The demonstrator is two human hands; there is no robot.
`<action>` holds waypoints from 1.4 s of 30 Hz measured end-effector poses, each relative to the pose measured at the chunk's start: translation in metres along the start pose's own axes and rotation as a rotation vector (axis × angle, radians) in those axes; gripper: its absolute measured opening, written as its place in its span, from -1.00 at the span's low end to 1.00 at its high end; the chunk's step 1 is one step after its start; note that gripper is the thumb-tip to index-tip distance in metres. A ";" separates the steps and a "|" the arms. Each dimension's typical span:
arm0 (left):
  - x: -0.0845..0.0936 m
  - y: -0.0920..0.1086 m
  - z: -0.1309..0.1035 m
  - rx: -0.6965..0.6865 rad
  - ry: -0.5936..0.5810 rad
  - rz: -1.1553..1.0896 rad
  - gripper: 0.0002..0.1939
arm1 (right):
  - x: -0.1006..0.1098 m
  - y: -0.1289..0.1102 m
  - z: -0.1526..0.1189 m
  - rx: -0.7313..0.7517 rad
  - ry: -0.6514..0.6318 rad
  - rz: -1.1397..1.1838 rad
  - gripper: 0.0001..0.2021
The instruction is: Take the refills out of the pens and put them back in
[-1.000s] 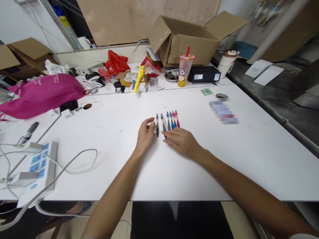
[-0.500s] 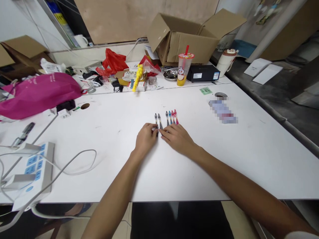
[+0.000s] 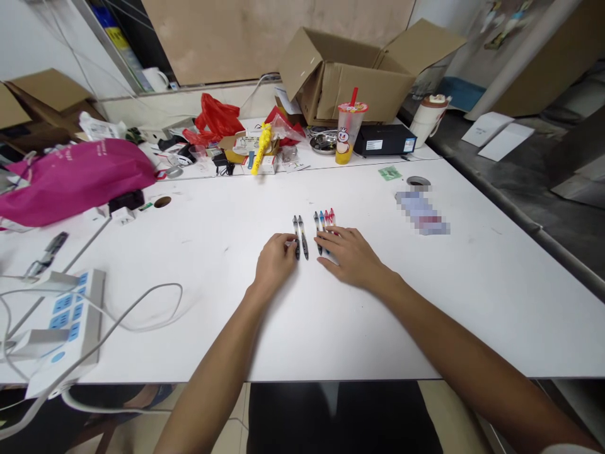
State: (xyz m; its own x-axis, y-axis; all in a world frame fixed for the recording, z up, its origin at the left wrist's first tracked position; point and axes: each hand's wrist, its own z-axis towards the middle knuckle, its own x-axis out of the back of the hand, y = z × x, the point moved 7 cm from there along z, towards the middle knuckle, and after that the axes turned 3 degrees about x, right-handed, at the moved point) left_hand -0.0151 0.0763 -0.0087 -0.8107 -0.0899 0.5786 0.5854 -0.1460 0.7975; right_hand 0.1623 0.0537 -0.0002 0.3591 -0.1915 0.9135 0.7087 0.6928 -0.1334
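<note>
Third black pen (image 3: 317,223): on counter (image 3: 368,340), right of black pen pair (image 3: 304,243), long axis running near to far. Right hand (image 3: 352,257) nearer, fingers loosely spread over pen, no grip visible. Left hand (image 3: 275,260) half-curled at pair's outer pen (image 3: 295,226); grip cannot be told.

The pens (image 3: 303,238) look like smooth plastic with clear, see-through barrels, and the tabletop (image 3: 312,340) is smooth with a soft sheen. Matt cardboard makes up the cartons (image 3: 363,88); the red bag (image 3: 215,120) is thin, crinkled, glossy plastic. The drink cup (image 3: 348,121) looks like translucent plastic, the dish (image 3: 326,153) like shiny metal.
</note>
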 end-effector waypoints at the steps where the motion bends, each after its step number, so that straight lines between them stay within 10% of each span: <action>1: 0.000 0.000 0.000 0.002 0.001 -0.002 -0.80 | -0.001 0.002 0.000 0.002 -0.004 -0.004 -0.63; 13: 0.007 0.000 0.001 0.092 0.006 -0.052 -0.77 | 0.020 0.006 0.000 -0.116 0.267 0.204 -0.73; 19: -0.002 0.001 0.001 0.261 -0.091 -0.580 -0.71 | 0.032 0.006 -0.009 -0.188 0.449 0.558 -0.76; 28: -0.006 0.010 0.000 0.340 -0.119 -1.083 -0.75 | 0.007 0.005 -0.008 -0.356 0.244 1.285 -0.77; 31: -0.010 0.015 -0.002 0.307 -0.159 -1.098 -0.73 | -0.012 -0.001 -0.006 -0.503 -0.004 1.482 -0.60; 34: -0.014 0.017 -0.005 0.294 -0.167 -1.070 -0.66 | -0.020 -0.009 -0.008 -0.538 -0.210 1.391 -0.51; 42: -0.013 0.018 -0.009 0.287 -0.070 -1.025 -0.62 | 0.009 0.000 -0.010 -0.368 -0.001 0.592 -0.75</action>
State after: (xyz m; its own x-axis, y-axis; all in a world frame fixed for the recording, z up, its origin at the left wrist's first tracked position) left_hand 0.0059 0.0656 -0.0040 -0.9206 0.0023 -0.3906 -0.3876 0.1189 0.9141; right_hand 0.1714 0.0450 0.0040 0.7482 0.1464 0.6471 0.5536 0.3998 -0.7305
